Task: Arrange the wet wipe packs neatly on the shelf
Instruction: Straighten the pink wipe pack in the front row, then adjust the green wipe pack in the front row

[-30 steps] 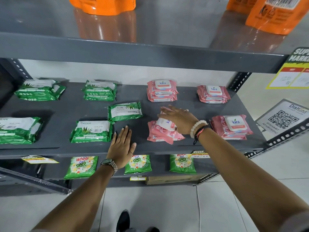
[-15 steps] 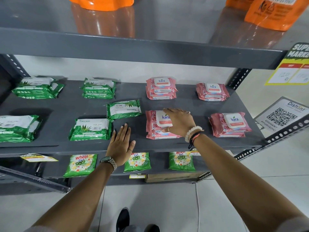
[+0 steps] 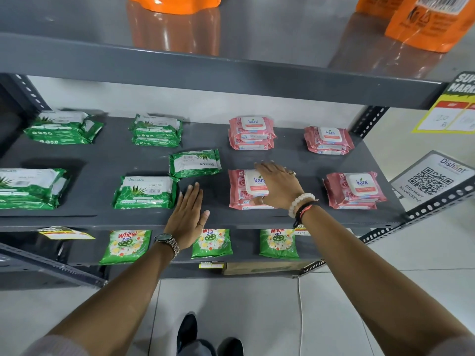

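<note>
Your right hand (image 3: 279,187) presses flat, fingers spread, on the pink wipe stack (image 3: 244,190) on the shelf (image 3: 210,217); your left hand (image 3: 189,217) rests open, empty, beside it. Push unevenly and the stacked packs may slide askew

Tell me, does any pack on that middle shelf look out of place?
Yes: one green Origami pack lies tilted with its label upside down, between the back and front rows, outside the tidy grid. The pink Kara stacks look squared, including the one under the right hand.
</note>
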